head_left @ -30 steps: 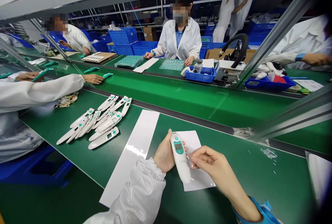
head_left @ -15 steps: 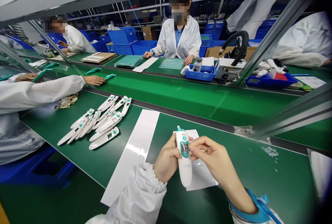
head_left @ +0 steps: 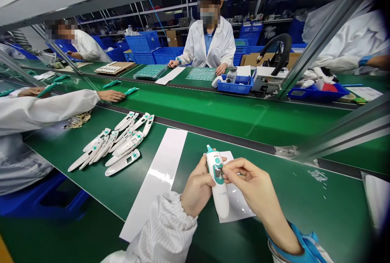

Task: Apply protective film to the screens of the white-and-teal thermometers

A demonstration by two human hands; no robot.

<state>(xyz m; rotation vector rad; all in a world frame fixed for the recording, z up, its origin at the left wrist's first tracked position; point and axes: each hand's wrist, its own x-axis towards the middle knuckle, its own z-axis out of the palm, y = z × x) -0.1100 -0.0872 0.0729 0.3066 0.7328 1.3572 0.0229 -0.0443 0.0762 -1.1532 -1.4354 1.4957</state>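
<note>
Left hand [head_left: 197,188] grasping white thermometer [head_left: 220,200], held upright over paper sheet [head_left: 239,210], not resting on it. Right hand [head_left: 252,182] pinching at its teal front [head_left: 217,173]. Pile of white casings [head_left: 106,147] lying on green belt [head_left: 292,198], apparently still waiting. How many finished, cannot tell.

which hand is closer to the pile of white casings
Left. The left hand is nearer, just across the white sheet from the casings; the right hand is farther away, on the other side of the thermometer.
</note>
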